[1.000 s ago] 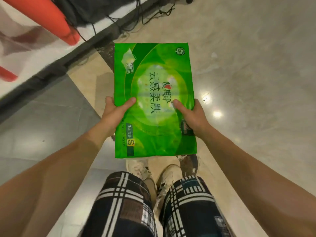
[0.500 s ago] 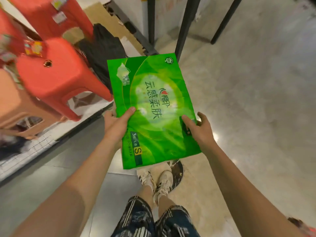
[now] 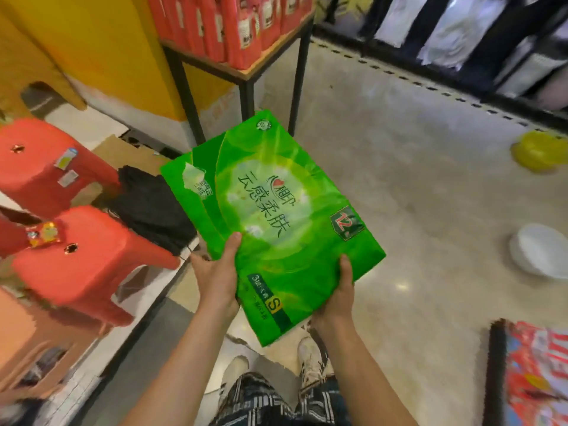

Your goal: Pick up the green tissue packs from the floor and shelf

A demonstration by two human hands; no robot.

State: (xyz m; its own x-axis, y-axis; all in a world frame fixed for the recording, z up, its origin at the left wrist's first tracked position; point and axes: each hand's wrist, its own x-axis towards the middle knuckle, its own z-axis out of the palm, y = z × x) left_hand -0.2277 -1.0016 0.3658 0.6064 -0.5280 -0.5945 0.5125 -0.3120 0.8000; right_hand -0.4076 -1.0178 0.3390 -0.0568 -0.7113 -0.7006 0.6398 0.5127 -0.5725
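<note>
While both hands carry it, I log one green pack [image 3: 276, 216], flat and soft, printed with dark characters, a "12" badge near its right edge and an "S" mark near its lower edge. It is held in the air above the floor [image 3: 415, 179], tilted with its far end toward the upper left, over my shoes [image 3: 310, 364].

Left hand [image 3: 216, 278]: grip closed on the pack's left edge, thumb lying on the printed face, fingers under it and out of sight.

Right hand [image 3: 338, 299]: grip closed on the pack's lower right edge, thumb up along the side, fingers beneath.

Surroundings, left: two red plastic stools [image 3: 76, 256], the nearer one with a small snack wrapper [image 3: 43, 235] on its seat; a black bag [image 3: 153, 207] on the floor just beyond them; brown cardboard [image 3: 129, 155] behind the bag.

Surroundings, ahead: a dark-framed table [image 3: 246, 72] bearing red packs [image 3: 233, 23] stood in a row, against a yellow wall panel [image 3: 101, 41].

Surroundings, right: a yellow bowl [image 3: 538, 152] and a white bowl [image 3: 541, 250] on the floor, well apart from the pack; dark shelving [image 3: 461, 41] with pale packages; a red printed item [image 3: 538, 379] at the lower right, blurred.
</note>
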